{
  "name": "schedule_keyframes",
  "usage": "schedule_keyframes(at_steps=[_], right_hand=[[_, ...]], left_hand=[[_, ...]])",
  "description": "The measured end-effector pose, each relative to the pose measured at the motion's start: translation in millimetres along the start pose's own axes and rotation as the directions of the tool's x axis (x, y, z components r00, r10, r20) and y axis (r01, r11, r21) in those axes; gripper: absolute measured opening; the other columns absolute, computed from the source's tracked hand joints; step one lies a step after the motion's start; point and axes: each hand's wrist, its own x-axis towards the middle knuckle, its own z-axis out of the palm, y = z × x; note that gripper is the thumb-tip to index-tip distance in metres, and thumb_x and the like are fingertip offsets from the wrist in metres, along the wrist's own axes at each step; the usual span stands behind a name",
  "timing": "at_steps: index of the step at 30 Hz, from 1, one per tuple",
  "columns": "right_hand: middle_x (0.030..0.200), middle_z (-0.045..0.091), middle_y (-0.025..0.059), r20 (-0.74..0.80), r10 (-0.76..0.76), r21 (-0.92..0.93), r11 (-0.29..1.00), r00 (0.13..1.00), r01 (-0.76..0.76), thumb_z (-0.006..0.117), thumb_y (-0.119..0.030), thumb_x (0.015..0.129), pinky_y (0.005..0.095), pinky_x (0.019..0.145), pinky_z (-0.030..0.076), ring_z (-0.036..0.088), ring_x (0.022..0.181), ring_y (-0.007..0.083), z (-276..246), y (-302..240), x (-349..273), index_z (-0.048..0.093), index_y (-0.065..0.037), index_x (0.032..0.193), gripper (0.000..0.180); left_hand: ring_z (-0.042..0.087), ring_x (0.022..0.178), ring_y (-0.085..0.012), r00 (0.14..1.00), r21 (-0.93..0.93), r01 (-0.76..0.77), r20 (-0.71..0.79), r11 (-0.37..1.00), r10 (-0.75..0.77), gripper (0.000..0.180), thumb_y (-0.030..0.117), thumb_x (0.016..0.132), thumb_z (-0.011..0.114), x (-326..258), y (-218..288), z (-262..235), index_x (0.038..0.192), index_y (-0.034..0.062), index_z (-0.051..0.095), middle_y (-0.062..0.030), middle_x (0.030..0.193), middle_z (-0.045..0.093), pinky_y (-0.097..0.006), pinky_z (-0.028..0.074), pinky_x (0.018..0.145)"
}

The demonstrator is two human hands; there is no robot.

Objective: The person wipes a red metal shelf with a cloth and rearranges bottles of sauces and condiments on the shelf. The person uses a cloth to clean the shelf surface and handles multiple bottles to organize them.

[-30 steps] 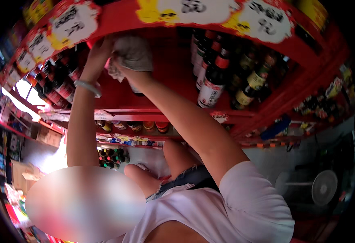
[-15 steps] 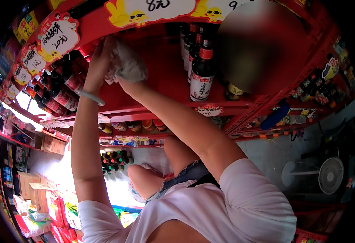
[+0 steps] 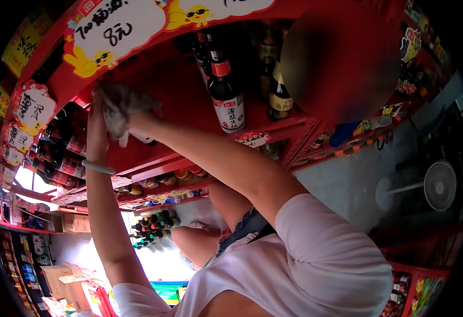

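A crumpled grey cloth is bunched in my right hand above a red shelf. Against the cloth's left side is my left hand, closed, with a pale bangle on its wrist. What it grips is hidden behind the cloth. Below the cloth, part of a pale-labelled object shows; I cannot make out its kind. To the right of my hands a dark sauce bottle with a red neck band and white label stands upright. Another dark bottle with a yellowish label stands farther right.
Price cards hang on the shelf edge above. Dark bottles line the shelf at left, and jars sit one level below. Several capped bottles stand on the floor. A white fan is at right, cardboard boxes at lower left.
Both hands and the cloth have shifted left and slightly down in the picture. The view has moved too, with the shelf bottles now farther left. A pale-labelled object shows below the cloth.
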Motion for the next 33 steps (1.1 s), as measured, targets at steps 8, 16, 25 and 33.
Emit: schedule_keyframes(at_steps=[8, 16, 25, 33], right_hand=[[0.09, 0.064, 0.0138, 0.152, 0.055, -0.23, 0.973, 0.987, -0.018, 0.062, -0.016, 0.076, 0.0345, 0.068, 0.052, 0.064, 0.089, 0.0227, -56.5, -47.4, -5.6, 0.059, -0.005, 0.095, 0.022], [0.109, 0.062, 0.0161, 0.437, 0.685, -0.535, 0.719, 0.583, -0.443, 0.061, -0.028, 0.082, 0.0425, 0.075, 0.051, 0.062, 0.095, 0.0289, -58.6, -38.4, -55.7, 0.051, -0.006, 0.114, 0.041], [0.1, 0.054, 0.0173, -0.087, -0.374, -0.65, 0.724, 0.923, 0.231, 0.052, -0.023, 0.079, 0.0418, 0.071, 0.045, 0.054, 0.086, 0.0326, -87.8, -98.7, -97.3, 0.052, -0.002, 0.102, 0.031], [0.089, 0.054, 0.0127, 0.375, 0.177, 0.069, 0.974, 0.91, -0.217, 0.046, -0.028, 0.092, 0.0395, 0.071, 0.045, 0.056, 0.083, 0.0268, -209.5, -140.5, -220.4, 0.05, -0.005, 0.109, 0.029]], left_hand=[[0.056, 0.105, -0.0195, 0.995, -0.363, 0.059, 0.102, 0.93, -0.023, 0.066, 0.054, 0.093, 0.039, -11.3, -3.2, 29.5, 0.135, 0.0027, 0.036, -0.0108, 0.121, 0.053, -0.032, 0.046, 0.091], [0.04, 0.122, -0.0182, 0.964, 0.09, -0.265, 0.061, 0.96, 0.26, 0.068, 0.046, 0.093, 0.048, -15.4, -32.1, 12.6, 0.141, 0.0032, 0.026, -0.0094, 0.134, 0.041, -0.032, 0.031, 0.102], [0.053, 0.097, -0.0163, 0.953, 0.316, -0.291, 0.008, 0.903, 0.304, 0.057, 0.038, 0.09, 0.058, -29.4, -60.3, -4.0, 0.129, 0.0055, 0.033, -0.0084, 0.109, 0.054, -0.031, 0.044, 0.085], [0.06, 0.083, -0.0195, 0.797, 0.495, -0.525, 0.002, 0.692, 0.604, 0.084, 0.017, 0.061, 0.086, -8.7, -102.5, 6.8, 0.121, -0.0041, 0.031, -0.0113, 0.096, 0.057, -0.032, 0.051, 0.073]])
